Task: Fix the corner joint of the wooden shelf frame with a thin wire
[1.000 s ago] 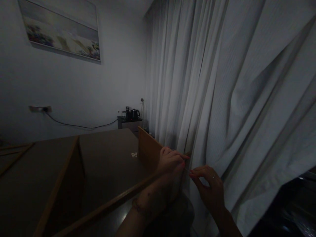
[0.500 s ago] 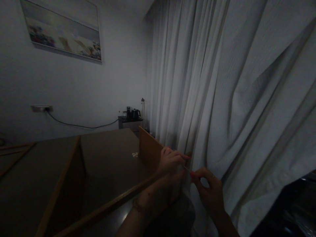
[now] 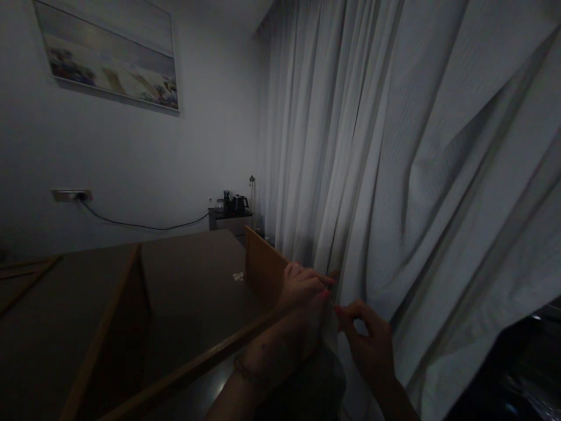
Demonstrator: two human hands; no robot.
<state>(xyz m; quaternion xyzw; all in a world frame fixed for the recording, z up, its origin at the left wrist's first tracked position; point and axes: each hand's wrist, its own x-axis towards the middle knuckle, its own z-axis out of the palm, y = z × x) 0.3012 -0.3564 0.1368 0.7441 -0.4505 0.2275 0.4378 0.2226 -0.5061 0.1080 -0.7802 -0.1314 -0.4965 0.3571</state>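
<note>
The room is dim. My left hand (image 3: pixel 303 287) rests on the corner of a brown wooden furniture panel (image 3: pixel 263 266), fingers curled over its edge next to the pale curtain (image 3: pixel 394 175). My right hand (image 3: pixel 366 342) is just to the right of it, thumb and fingers pinched together on something small and thin that I cannot make out, right at the panel's corner. The two hands' fingertips almost meet. The curtain hangs directly behind both hands.
A large brown wooden unit (image 3: pixel 184 286) with a divider lies in front of me. A framed picture (image 3: pixel 109 58) hangs on the wall, with a socket and cable (image 3: pixel 72 195) below. A kettle (image 3: pixel 239 203) stands on a small cabinet in the corner.
My right hand has closed from a loose curl into a pinch and shifted slightly left and down toward my left hand. The left hand has stayed on the panel corner.
</note>
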